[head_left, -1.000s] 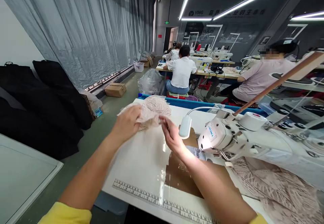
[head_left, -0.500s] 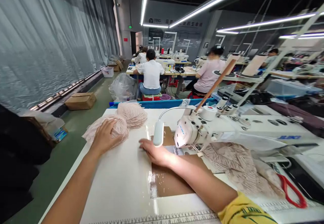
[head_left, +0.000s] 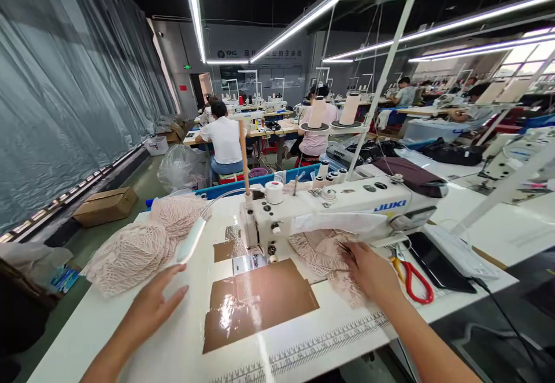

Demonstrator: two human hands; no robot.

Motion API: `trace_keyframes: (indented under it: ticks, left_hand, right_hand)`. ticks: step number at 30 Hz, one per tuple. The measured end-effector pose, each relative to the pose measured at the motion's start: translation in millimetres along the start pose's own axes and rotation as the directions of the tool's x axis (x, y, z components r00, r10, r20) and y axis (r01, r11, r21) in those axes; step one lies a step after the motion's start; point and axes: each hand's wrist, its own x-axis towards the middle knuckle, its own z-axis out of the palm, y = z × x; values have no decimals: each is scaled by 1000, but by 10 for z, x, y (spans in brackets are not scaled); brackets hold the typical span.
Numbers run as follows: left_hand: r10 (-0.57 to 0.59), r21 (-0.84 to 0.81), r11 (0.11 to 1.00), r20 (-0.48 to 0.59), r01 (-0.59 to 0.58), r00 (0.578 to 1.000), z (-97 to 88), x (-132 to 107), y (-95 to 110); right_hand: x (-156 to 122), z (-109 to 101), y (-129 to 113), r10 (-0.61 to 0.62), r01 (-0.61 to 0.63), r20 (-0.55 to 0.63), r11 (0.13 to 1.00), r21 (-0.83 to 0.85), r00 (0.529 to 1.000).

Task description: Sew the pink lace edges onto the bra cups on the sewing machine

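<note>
Two lace heaps (head_left: 130, 253) lie side by side on the left of the counter (head_left: 173, 342), and our left hand (head_left: 151, 308) has come off the nearer one, where it rested half a second ago. Its fingers are now apart and empty, just beside that heap. Our right hand (head_left: 373, 270) has crossed from left of the needle to the lace piece (head_left: 318, 250) on the right, which lies under and in front of the arm of the sewing machine (head_left: 338, 201). A small dark tool (head_left: 346, 248) shows at its fingers; we cannot tell whether they also pinch the lace. To us, this means the heaps are set aside and attention has passed to that piece, which lies clear of the needle, near the red-handled scissors (head_left: 418, 285).
</note>
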Motion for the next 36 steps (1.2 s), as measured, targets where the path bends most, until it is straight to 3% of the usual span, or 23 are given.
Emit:
trace_keyframes:
  ticks: [2, 4, 6, 8, 10, 12, 15, 18, 20, 23, 24, 26, 28, 30, 33, 34, 35, 36]
  left_hand:
    - [48, -84, 996, 142, -36, 989, 201, -65, 303]
    - [119, -223, 973, 285, -55, 951, 405, -105, 608]
    - [210, -405, 914, 425, -23, 880, 615, -127, 893]
    - [286, -574, 813, 531, 91, 798, 840, -124, 1152]
    - [324, -703, 672, 563, 235, 760, 1076, -88, 1386]
    - [320, -767, 534, 573, 356, 755, 1308, -20, 1594]
    - [276, -787, 375, 600, 491, 751, 1596, 106, 1855]
    - [149, -764, 294, 630, 574, 763, 1765, 186, 2044]
    - [127, -753, 297, 640, 587, 757, 1818, 184, 2114]
    - [199, -746, 371, 646, 553, 737, 1819, 88, 2104]
    - [225, -737, 389, 658, 553, 718, 1796, 34, 2068]
    - [262, -714, 396, 691, 578, 674, 1704, -99, 1961]
    - [287, -675, 413, 733, 611, 617, 1553, -255, 1832]
    - [312, -635, 491, 767, 597, 560, 1360, -417, 1706]
    - [393, -588, 613, 807, 528, 441, 1056, -641, 1527]
    - [418, -593, 619, 804, 516, 423, 963, -706, 1461]
    - [432, -609, 604, 792, 513, 431, 876, -764, 1391]
    - [430, -637, 573, 769, 515, 473, 794, -816, 1317]
  right_hand:
    - [11, -13, 135, -6, 6, -1, 995, 96, 1000]
    - [-23, -57, 169, 3, 24, -90, 953, 301, 996]
    - [-104, -130, 132, 62, 31, -160, 852, 522, 985]
    - [-224, -206, 45, 83, 37, -144, 735, 678, 986]
    - [-372, -253, -78, -21, 85, -93, 622, 778, 995]
    - [-537, -255, -225, -250, 166, -47, 480, 862, 967]
    - [-780, -181, -436, -575, 183, 26, 301, 936, 817]
    - [-959, -76, -567, -808, 94, 81, 166, 982, 583]
    - [-1017, -40, -585, -893, 7, 80, 92, 996, 444]
    - [-1012, -75, -499, -934, -161, 102, 49, 986, 342]
    - [-993, -99, -446, -932, -216, 128, 55, 975, 339]
    - [-948, -133, -319, -903, -290, 190, 77, 954, 385]
    - [-904, -119, -190, -840, -317, 222, 63, 946, 495]
    - [-868, -53, -92, -749, -326, 260, 61, 943, 610]
    - [-818, 85, -54, -610, -324, 353, 163, 932, 710]
    - [-800, 126, -74, -567, -326, 385, 207, 922, 728]
    - [-782, 162, -107, -525, -337, 414, 241, 910, 743]
    - [-766, 191, -150, -486, -352, 438, 262, 899, 757]
